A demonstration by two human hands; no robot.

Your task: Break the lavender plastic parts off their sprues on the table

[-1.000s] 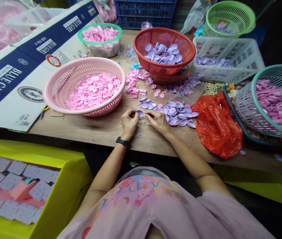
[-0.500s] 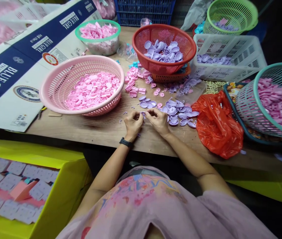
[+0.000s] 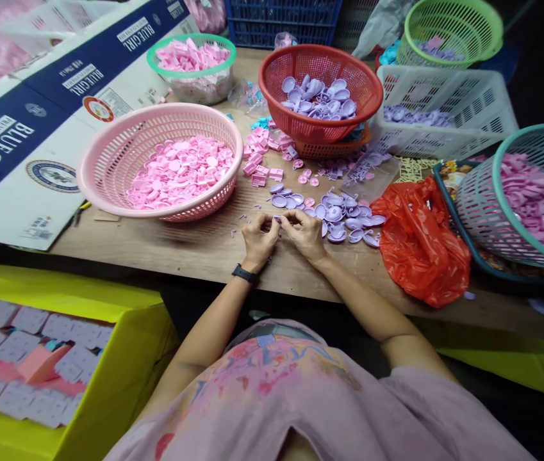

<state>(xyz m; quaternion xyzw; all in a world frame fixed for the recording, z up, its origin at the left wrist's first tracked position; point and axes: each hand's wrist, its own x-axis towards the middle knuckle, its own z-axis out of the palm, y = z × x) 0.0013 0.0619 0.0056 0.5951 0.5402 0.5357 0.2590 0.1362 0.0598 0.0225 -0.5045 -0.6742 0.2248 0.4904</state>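
Note:
My left hand (image 3: 259,240) and my right hand (image 3: 304,235) meet fingertip to fingertip just above the near part of the table. Both are closed in a pinch on one small purple plastic piece (image 3: 277,218), mostly covered by the fingers. Just right of and beyond my right hand lies a loose pile of purple oval plastic pieces (image 3: 348,216), with a few more purple ovals (image 3: 285,198) beyond the fingertips. Tiny purple scraps (image 3: 234,232) are scattered left of my left hand.
A pink basket (image 3: 93,186) of pink parts stands left. A red colander (image 3: 272,96) of purple pieces is beyond my hands. To the right are a red plastic bag (image 3: 425,250), a teal basket (image 3: 476,192) and a white basket (image 3: 464,137). A yellow box (image 3: 122,346) sits lower left.
My hands stay together, and the fingertips have shifted slightly, leaving less of the purple piece showing. The whole view has moved a little; the baskets and piles keep their places.

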